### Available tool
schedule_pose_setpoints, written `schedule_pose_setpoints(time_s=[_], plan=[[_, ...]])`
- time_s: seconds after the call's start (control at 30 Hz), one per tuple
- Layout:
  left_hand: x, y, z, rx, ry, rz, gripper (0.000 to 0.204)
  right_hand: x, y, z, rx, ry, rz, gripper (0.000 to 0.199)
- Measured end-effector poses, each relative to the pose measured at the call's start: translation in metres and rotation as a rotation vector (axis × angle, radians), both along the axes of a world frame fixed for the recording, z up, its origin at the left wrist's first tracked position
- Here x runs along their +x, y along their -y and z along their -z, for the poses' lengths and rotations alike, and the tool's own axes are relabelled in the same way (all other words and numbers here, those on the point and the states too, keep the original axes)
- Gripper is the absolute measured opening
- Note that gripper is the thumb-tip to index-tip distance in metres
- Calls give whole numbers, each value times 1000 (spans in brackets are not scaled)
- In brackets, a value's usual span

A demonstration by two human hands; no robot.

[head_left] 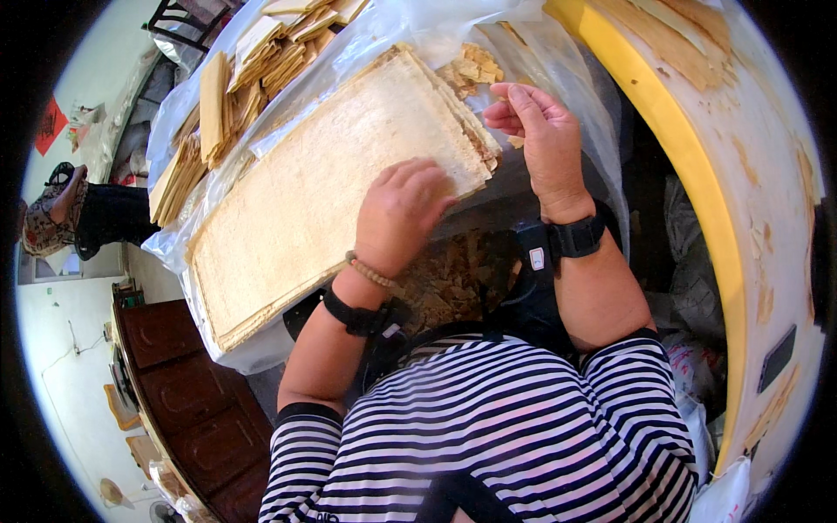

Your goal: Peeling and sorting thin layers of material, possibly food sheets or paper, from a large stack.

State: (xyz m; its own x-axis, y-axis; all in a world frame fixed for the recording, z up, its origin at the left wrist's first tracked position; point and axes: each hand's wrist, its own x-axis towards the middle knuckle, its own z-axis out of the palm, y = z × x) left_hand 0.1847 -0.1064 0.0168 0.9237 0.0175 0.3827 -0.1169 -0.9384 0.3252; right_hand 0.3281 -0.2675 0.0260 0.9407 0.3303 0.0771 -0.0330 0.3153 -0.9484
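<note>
A long stack of thin, pale tan, rough-surfaced sheets (296,192) lies slantwise in front of me on plastic film. Their right end is ragged, with darker layers showing under the top sheet. My left hand (401,209) is over the near right part of the stack; its fingers are curved and smeared by motion, so I cannot see whether they grip anything. Beyond the ragged end, my right hand (545,131) is raised with thumb and fingertips pinched together. A tiny yellowish bit seems to show at the pinch, too small to name. Broken tan flakes (471,70) lie close by.
Folded tan bundles (218,109) are heaped at the far left on plastic film (366,35). A container of scraps (458,279) sits below my hands. On the right runs a yellow-edged white surface (697,174) bearing a phone (777,358). Another person's legs (118,213) show at left.
</note>
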Motion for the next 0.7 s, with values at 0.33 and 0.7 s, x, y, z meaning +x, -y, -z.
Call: schedule_pose_setpoints(time_s=[0.33,0.7], plan=[[-3,8,-2,13,12,33,33,-4,1,-3,16,-37,-13,27],[-4,14,-7,119,-32,16,33,-4,3,-2,2,-7,-25,27]])
